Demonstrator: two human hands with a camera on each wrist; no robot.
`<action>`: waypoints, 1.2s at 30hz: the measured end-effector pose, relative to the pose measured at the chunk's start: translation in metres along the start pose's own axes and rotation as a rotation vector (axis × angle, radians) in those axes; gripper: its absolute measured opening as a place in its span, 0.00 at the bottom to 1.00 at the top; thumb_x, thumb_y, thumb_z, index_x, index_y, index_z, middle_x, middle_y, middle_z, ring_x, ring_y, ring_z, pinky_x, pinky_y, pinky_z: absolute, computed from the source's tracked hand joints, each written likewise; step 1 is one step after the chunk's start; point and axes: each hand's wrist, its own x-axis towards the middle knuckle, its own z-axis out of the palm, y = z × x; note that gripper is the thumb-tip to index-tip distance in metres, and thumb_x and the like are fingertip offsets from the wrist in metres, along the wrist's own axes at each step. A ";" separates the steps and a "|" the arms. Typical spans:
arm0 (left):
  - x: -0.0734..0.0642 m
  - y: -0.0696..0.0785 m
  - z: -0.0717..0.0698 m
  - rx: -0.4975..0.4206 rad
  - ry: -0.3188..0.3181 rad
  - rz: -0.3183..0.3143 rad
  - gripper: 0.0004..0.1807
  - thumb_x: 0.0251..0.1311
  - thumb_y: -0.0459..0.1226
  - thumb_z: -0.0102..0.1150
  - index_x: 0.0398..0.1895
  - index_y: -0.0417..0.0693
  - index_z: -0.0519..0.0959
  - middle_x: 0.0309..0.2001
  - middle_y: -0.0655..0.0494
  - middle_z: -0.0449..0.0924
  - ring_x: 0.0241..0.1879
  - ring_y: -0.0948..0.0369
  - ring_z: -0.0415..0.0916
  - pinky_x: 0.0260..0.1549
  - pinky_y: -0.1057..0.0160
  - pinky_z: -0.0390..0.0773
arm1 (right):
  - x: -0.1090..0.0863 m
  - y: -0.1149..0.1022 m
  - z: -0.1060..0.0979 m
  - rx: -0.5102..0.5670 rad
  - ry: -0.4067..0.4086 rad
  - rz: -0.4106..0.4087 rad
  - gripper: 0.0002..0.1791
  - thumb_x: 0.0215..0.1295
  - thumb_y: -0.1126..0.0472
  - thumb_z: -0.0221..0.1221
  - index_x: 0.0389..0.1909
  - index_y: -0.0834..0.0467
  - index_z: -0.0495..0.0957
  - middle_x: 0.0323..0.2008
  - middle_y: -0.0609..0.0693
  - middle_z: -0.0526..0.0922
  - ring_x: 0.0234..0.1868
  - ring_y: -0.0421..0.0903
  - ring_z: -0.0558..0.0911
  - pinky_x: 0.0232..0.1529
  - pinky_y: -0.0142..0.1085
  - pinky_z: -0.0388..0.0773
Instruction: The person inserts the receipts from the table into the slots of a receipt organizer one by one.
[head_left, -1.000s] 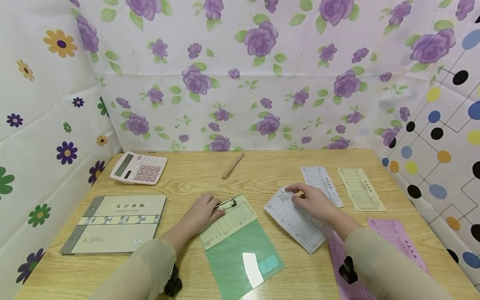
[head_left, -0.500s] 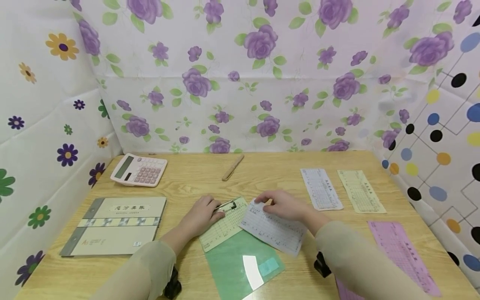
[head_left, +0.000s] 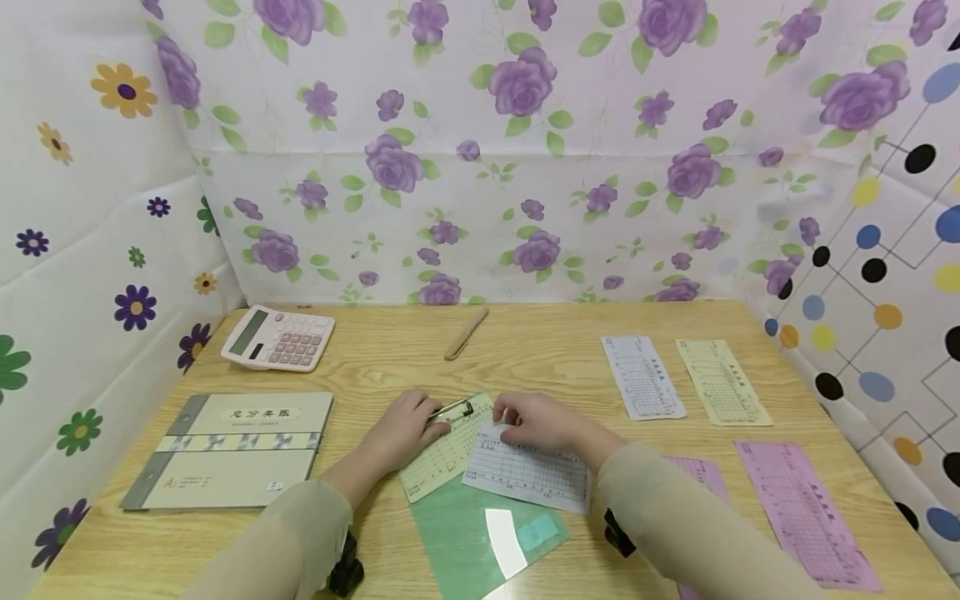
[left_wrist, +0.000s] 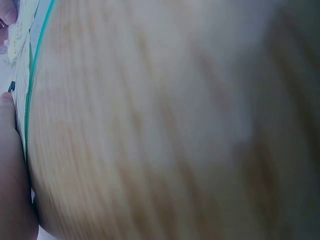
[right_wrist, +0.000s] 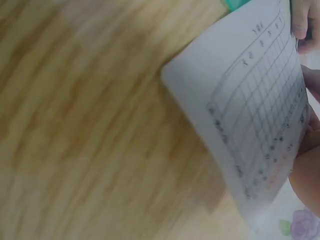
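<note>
A translucent green clipboard (head_left: 465, 542) lies tilted at the table's front middle, a metal clip (head_left: 452, 408) at its top. A pale yellow printed form (head_left: 435, 467) lies over its upper part. My left hand (head_left: 401, 433) grips the clipboard at the clip, thumb alongside it; its fingertips are mostly hidden. With thumb and fingers my right hand (head_left: 536, 425) pinches a white printed form (head_left: 525, 475) by its top edge. This form overlaps the yellow one and the board's right side. In the right wrist view the white form (right_wrist: 250, 100) slants above the wood, its near corner sticking out.
A grey-cream ledger (head_left: 240, 475) lies at left, a pink calculator (head_left: 281, 337) behind it. A tan pen (head_left: 467, 333) is at back centre. On the right lie a white form (head_left: 643, 379), a yellow form (head_left: 722, 383) and two pink forms (head_left: 806, 508), one partly under my right sleeve.
My right hand has carried the white form leftward from beside the clipboard to over it, turning it more level. My left hand has stayed at the clip.
</note>
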 end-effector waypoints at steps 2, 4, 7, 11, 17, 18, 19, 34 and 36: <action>0.000 0.000 0.000 0.002 0.003 0.004 0.21 0.62 0.48 0.57 0.50 0.42 0.76 0.41 0.52 0.69 0.44 0.55 0.68 0.45 0.55 0.70 | 0.000 0.001 0.002 -0.019 0.014 -0.001 0.06 0.60 0.59 0.62 0.35 0.49 0.74 0.30 0.42 0.75 0.32 0.40 0.73 0.34 0.34 0.72; 0.000 0.000 0.000 0.007 0.003 0.004 0.21 0.62 0.48 0.57 0.50 0.42 0.75 0.41 0.52 0.69 0.44 0.55 0.67 0.45 0.55 0.70 | 0.000 0.002 0.003 -0.021 0.022 -0.001 0.06 0.60 0.59 0.62 0.32 0.49 0.74 0.29 0.40 0.75 0.32 0.39 0.73 0.34 0.34 0.72; 0.000 0.000 0.000 0.012 0.007 0.005 0.21 0.62 0.48 0.57 0.50 0.42 0.76 0.41 0.52 0.69 0.43 0.55 0.68 0.44 0.55 0.70 | 0.000 0.000 0.004 -0.001 0.021 -0.015 0.03 0.60 0.59 0.62 0.33 0.49 0.77 0.31 0.39 0.77 0.34 0.38 0.74 0.38 0.34 0.73; 0.000 -0.001 0.001 0.004 0.014 0.006 0.21 0.62 0.48 0.57 0.50 0.42 0.76 0.41 0.53 0.69 0.43 0.55 0.67 0.44 0.55 0.70 | -0.001 -0.002 0.004 -0.014 0.019 -0.070 0.08 0.60 0.59 0.62 0.40 0.50 0.81 0.41 0.42 0.80 0.44 0.42 0.77 0.49 0.39 0.73; 0.000 -0.002 0.002 0.008 0.005 -0.003 0.21 0.63 0.48 0.56 0.51 0.43 0.76 0.41 0.54 0.69 0.43 0.56 0.67 0.44 0.56 0.70 | -0.015 0.005 0.006 -0.095 0.102 -0.066 0.11 0.60 0.58 0.62 0.43 0.53 0.81 0.47 0.49 0.76 0.49 0.47 0.74 0.52 0.42 0.72; 0.000 -0.002 0.002 0.007 0.005 -0.004 0.21 0.63 0.48 0.56 0.51 0.43 0.76 0.41 0.54 0.69 0.43 0.56 0.67 0.44 0.56 0.70 | -0.019 0.007 0.006 -0.103 0.122 -0.052 0.10 0.60 0.58 0.62 0.43 0.53 0.81 0.45 0.49 0.75 0.46 0.46 0.74 0.49 0.41 0.73; 0.000 -0.002 0.002 0.006 0.002 -0.005 0.21 0.63 0.48 0.55 0.51 0.43 0.76 0.41 0.54 0.69 0.43 0.56 0.67 0.44 0.56 0.70 | -0.024 0.009 0.006 -0.113 0.139 -0.037 0.10 0.59 0.57 0.63 0.41 0.53 0.81 0.43 0.48 0.75 0.43 0.44 0.74 0.45 0.39 0.74; 0.003 -0.005 0.002 0.041 -0.021 0.017 0.22 0.65 0.50 0.53 0.51 0.42 0.76 0.43 0.52 0.71 0.45 0.55 0.69 0.47 0.56 0.71 | -0.065 0.014 0.023 -0.249 0.117 -0.135 0.16 0.61 0.51 0.61 0.46 0.53 0.81 0.40 0.44 0.73 0.38 0.39 0.70 0.41 0.35 0.71; 0.004 -0.006 0.002 0.052 -0.019 0.037 0.22 0.65 0.49 0.53 0.50 0.42 0.76 0.43 0.52 0.72 0.44 0.56 0.70 0.46 0.57 0.72 | -0.065 0.013 0.026 -0.275 0.119 -0.141 0.17 0.61 0.50 0.61 0.48 0.52 0.81 0.41 0.44 0.73 0.39 0.40 0.70 0.42 0.36 0.71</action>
